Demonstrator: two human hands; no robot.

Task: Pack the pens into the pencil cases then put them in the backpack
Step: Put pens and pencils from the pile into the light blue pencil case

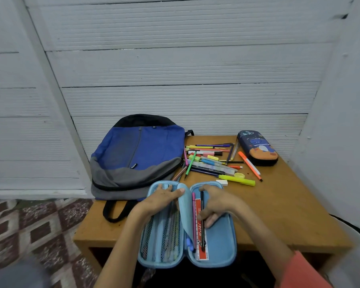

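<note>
gripping black pen (203, 235) inside open pencil case (221, 246).

White slatted wall (175, 65), wood table (289, 204), red-patterned tile floor (40, 225).

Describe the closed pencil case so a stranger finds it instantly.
Start at the wooden table and look to its far right corner, right of the pile of pens. There lies the closed pencil case, dark blue with a space cartoon and an orange end. The light blue case at the near edge lies open.
</note>
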